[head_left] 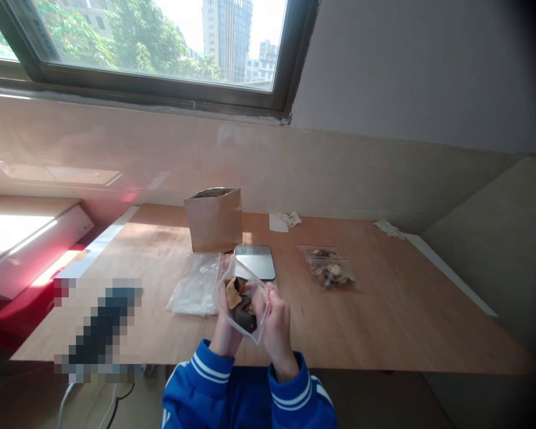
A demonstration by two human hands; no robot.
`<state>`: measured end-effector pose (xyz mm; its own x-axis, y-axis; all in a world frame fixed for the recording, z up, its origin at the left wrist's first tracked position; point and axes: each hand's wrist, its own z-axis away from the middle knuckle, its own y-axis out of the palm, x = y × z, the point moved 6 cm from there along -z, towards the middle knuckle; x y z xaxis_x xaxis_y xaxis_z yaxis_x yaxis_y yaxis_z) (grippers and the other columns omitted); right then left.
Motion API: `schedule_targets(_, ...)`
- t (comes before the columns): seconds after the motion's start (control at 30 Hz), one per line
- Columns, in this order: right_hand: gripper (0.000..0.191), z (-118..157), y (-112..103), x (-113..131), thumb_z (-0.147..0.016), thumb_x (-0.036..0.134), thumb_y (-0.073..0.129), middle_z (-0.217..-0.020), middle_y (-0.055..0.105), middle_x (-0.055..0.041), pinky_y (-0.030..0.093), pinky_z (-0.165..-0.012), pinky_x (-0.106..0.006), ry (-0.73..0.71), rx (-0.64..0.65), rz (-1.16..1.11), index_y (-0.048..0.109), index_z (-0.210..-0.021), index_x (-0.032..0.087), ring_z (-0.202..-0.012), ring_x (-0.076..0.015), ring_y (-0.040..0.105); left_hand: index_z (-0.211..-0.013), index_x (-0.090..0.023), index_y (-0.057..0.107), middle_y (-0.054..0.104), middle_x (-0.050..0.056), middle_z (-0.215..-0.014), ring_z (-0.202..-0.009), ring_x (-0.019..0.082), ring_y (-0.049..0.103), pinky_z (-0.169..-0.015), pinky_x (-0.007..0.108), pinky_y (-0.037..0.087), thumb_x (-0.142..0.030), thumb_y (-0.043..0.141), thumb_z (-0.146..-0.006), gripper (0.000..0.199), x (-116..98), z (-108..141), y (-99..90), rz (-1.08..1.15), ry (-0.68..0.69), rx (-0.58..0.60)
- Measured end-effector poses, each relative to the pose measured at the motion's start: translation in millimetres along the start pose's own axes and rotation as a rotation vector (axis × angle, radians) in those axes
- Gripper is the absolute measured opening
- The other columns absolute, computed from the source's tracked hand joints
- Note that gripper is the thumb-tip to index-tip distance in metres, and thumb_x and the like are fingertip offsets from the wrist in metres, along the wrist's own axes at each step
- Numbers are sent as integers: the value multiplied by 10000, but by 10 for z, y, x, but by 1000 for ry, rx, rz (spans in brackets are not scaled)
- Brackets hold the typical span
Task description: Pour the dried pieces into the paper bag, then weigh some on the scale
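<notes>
A clear zip-lock bag [258, 293] hangs between my hands over the front of the table, its mouth spread wide toward me. Inside lie brown and near-black pieces [241, 304] that look dried; their exact kind is unclear. My right hand [277, 319] pinches the bag's right edge. Around the left side and underside, my left hand [227, 332] holds the bag, its fingers partly hidden behind the plastic. Just beyond is a flat scale [255, 261] with a silvery top. Left of the bag rests a stack of clear plastic bags [194, 286].
An open kraft paper bag [215, 221] stands behind the scale. Two filled zip-lock bags [333, 274] lie to the right on the wooden table [406, 322]. Crumpled tissue [290, 219] sits near the wall. A blurred dark object [105, 328] is at front left.
</notes>
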<state>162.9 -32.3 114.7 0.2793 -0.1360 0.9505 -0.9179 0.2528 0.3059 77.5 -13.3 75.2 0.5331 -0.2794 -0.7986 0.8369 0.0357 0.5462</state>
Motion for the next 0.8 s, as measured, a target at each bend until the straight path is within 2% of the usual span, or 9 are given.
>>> schedule_targets(0.13,321,-12,127,-27,-907,399,397,-594,391,39,356,-519,-236,-128,118,363,370,-642,220,-547,-113,386,-1112,-164,598,685,84,-1077,-986,198,647,-811,288,535,-613,472,-802,560,15,-10,-137,125,3,-93)
schedule_targets(0.2,246,6,171,28,-892,361,459,-683,467,11,408,-586,-250,-211,86,480,425,-696,216,-629,-129,447,-1105,-162,611,699,80,-1038,-962,199,656,-798,290,543,-610,443,-824,555,-5,-64,-252,130,23,-114)
schedule_targets(0.27,154,36,185,124,-872,326,514,-784,521,-16,452,-648,-269,-274,18,495,457,-782,215,-689,-139,480,-1079,-159,635,718,81,-950,-905,212,671,-753,305,557,-633,410,-830,581,-33,-126,-354,100,31,-97)
schedule_targets(0.33,96,63,215,227,-873,297,521,-855,553,-33,487,-696,-284,-295,22,432,474,-861,214,-731,-143,519,-1040,-149,661,725,91,-881,-867,228,677,-718,318,565,-663,383,-824,624,-82,-180,-447,43,46,-90)
schedule_targets(0.43,76,68,348,370,-899,255,472,-929,582,-53,521,-772,-296,-298,190,343,520,-936,209,-835,-156,580,-1054,-137,666,724,104,-899,-906,237,670,-760,332,562,-684,372,-818,664,-170,-251,-546,1,67,-95)
schedule_targets(0.53,196,1,538,438,-900,180,420,-1022,581,-69,514,-868,-316,-342,383,430,558,-1035,214,-971,-175,583,-1123,-131,634,704,100,-1017,-1022,214,636,-893,299,512,-637,371,-853,631,-254,-333,-590,18,105,-84)
schedule_targets(0.63,333,-154,706,357,-867,110,420,-1187,548,-97,419,-1027,-392,-437,489,643,524,-1169,203,-1177,-218,492,-1129,-129,624,686,85,-1077,-1099,184,601,-971,241,447,-580,367,-884,574,-306,-434,-620,19,164,-87)
schedule_targets(0.7,384,-280,790,229,-853,110,453,-1274,519,-116,349,-1081,-453,-494,524,788,498,-1229,177,-1271,-253,402,-1120,-129,621,689,94,-1064,-1091,188,608,-963,255,454,-608,333,-880,609,-313,-502,-638,11,184,-92)
schedule_targets(0.8,375,-445,868,-9,-834,128,518,-1233,570,-135,329,-1075,-499,-530,566,947,535,-1208,142,-1252,-290,405,-1076,-134,626,707,101,-969,-1001,218,650,-853,290,521,-674,242,-859,697,-294,-577,-647,-115,152,-60)
